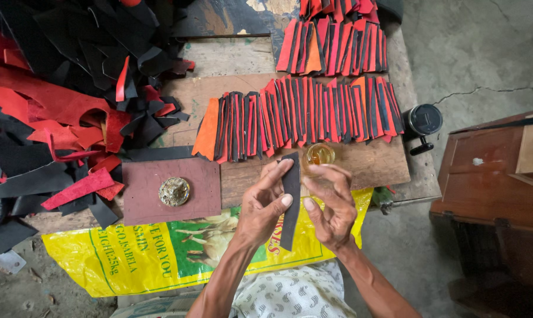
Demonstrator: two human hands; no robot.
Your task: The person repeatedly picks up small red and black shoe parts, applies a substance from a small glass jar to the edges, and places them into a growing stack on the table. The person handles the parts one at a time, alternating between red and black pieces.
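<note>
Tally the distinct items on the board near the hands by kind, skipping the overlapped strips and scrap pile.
Black strip held in both hands: 1
Small glass jar of amber liquid: 1
Round metal weight: 1
Maroon square pad under the weight: 1
Yellow printed sack: 1
Black cylinder at the board's right edge: 1
Hands, left and right: 2
Total: 8

Cracked grey concrete floor point(478, 53) surrounds a brown wooden cabinet point(490, 176) in daylight.
</note>
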